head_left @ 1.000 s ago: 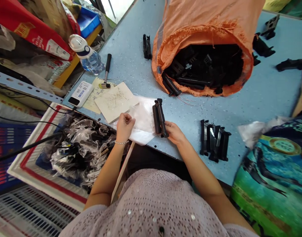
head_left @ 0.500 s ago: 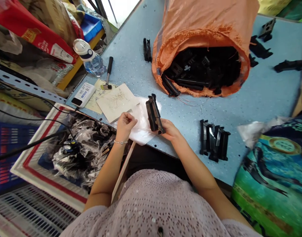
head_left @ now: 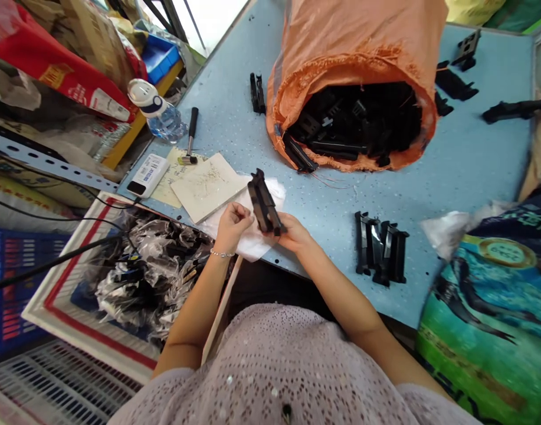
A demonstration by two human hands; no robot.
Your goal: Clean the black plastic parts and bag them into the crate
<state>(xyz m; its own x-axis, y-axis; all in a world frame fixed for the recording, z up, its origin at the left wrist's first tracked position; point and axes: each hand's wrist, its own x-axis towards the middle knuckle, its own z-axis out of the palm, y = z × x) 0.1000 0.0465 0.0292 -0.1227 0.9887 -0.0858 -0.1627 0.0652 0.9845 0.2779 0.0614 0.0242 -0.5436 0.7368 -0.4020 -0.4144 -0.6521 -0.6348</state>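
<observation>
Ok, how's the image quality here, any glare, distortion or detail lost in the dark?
Head view: lighting is soft and even, without hard glare; the wide lens stretches the person's torso at the bottom edge; the black part in the right hand stays readable, but the black pieces inside the orange sack merge into one dark mass.

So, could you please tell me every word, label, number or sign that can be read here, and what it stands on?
Nothing can be read clearly.
White rectangular power bank: printed label too small to read.
Glossy red packaging: yellow patch of print too blurred to read.
</observation>
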